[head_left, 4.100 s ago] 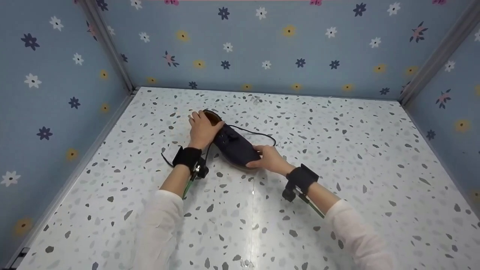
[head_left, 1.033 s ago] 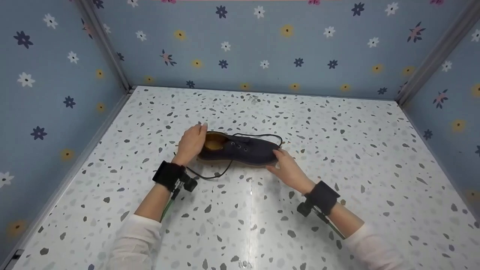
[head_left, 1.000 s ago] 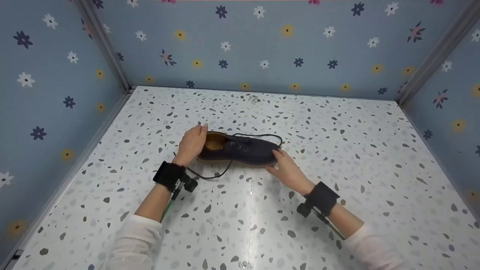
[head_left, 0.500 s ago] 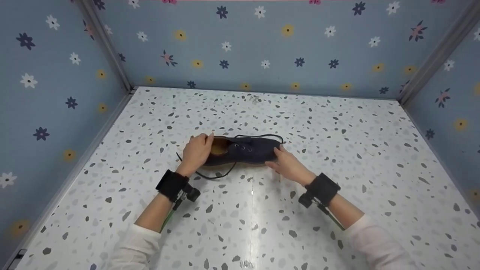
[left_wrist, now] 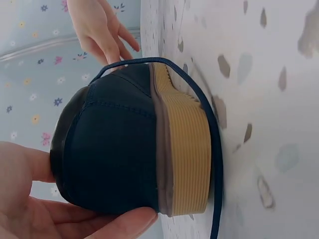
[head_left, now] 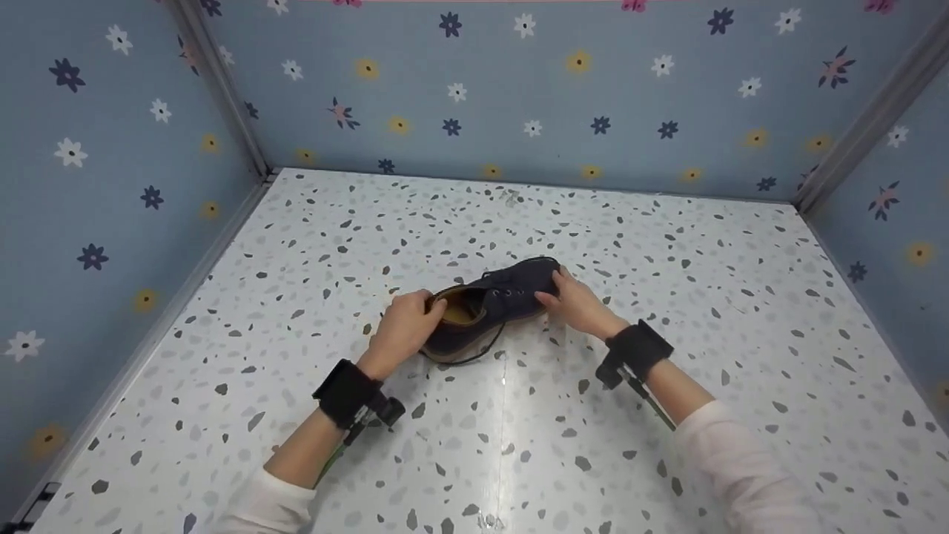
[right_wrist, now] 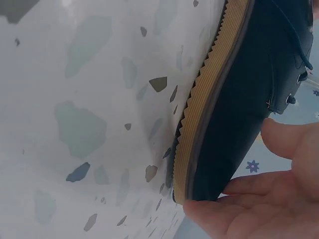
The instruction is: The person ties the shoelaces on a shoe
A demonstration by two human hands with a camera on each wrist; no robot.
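Note:
A dark navy lace-up shoe [head_left: 511,297] with a ribbed tan sole [left_wrist: 189,154] stands on the speckled surface, its toe pointing right and slightly away. My left hand [head_left: 404,330] grips the heel, with the thumb over the collar and fingers against the heel's outside. At the toe, my right hand [head_left: 582,302] holds the shoe between thumb and fingers. A loose dark shoelace [left_wrist: 212,129] hangs down the near side and runs along the sole. The right wrist view shows the eyelets [right_wrist: 296,87] and the side of the toe.
White speckled tabletop [head_left: 667,460] lies all around the shoe. Blue flowered panels [head_left: 489,89] wall it in at the back, left and right. Each wrist wears a black strap [head_left: 347,393] with a small camera and a green cable.
The shoe has turned from a slant with its heel far left, through crosswise, until its heel is nearer me and its toe farther right. Both hands have moved along with it.

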